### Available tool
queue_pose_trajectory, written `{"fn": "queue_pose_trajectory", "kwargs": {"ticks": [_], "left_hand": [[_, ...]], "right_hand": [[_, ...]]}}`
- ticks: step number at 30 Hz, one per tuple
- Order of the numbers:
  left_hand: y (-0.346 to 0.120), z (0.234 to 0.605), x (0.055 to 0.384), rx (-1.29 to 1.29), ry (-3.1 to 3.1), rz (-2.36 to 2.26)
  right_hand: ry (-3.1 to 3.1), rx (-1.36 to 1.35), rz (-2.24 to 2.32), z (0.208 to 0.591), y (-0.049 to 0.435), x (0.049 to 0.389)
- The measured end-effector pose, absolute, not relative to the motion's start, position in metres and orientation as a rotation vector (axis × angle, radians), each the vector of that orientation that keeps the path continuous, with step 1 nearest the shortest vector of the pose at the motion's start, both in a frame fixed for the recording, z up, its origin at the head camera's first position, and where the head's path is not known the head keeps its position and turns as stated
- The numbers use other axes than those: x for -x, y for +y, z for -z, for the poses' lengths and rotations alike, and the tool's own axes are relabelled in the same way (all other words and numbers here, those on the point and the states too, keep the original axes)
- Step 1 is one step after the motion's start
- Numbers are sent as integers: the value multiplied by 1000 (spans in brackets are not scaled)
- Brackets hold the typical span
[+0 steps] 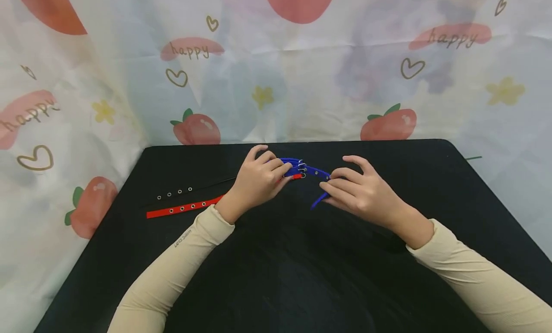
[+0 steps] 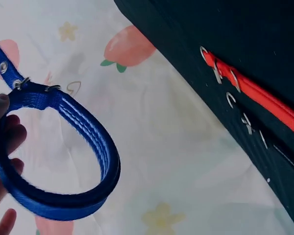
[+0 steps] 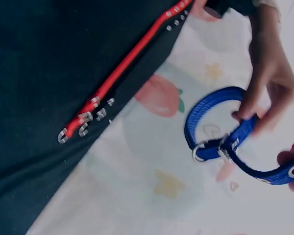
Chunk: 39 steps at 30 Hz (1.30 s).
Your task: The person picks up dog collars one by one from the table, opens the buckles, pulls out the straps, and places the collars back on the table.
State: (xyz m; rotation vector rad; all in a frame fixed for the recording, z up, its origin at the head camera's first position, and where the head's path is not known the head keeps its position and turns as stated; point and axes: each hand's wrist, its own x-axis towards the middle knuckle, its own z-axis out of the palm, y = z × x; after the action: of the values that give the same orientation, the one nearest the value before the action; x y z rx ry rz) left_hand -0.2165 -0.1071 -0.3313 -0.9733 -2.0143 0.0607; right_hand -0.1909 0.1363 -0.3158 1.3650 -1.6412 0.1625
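Note:
A blue collar [image 2: 63, 208] is held up off the table, its strap passed through a metal buckle so that it forms a loop. The left hand [image 1: 260, 176] pinches the loop close to the buckle [image 3: 224, 147], thumb against fingers. At the other side, the right hand [image 1: 362, 190] grips the free end [image 1: 318, 173] of the blue strap between thumb and fingers, where metal eyelets show. The tip of that strap hangs out below the right fingers. In the head view the left hand covers part of the loop.
A red collar [image 1: 185, 208] lies stretched out on the black table [image 1: 276, 275], partly behind the left hand. Alongside it on its far side lies a black collar [image 3: 102, 113], seen mostly by its metal rings and eyelets. A printed cloth [image 1: 302, 93] hangs behind the table.

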Motion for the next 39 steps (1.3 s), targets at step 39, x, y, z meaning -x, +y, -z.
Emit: {"fn": "queue_pose_trajectory", "kwargs": {"ticks": [39], "left_hand": [[-81,312,174,1162,-2271,52]], "right_hand": [[-1853,-1391,-221,319,138,194]]}}
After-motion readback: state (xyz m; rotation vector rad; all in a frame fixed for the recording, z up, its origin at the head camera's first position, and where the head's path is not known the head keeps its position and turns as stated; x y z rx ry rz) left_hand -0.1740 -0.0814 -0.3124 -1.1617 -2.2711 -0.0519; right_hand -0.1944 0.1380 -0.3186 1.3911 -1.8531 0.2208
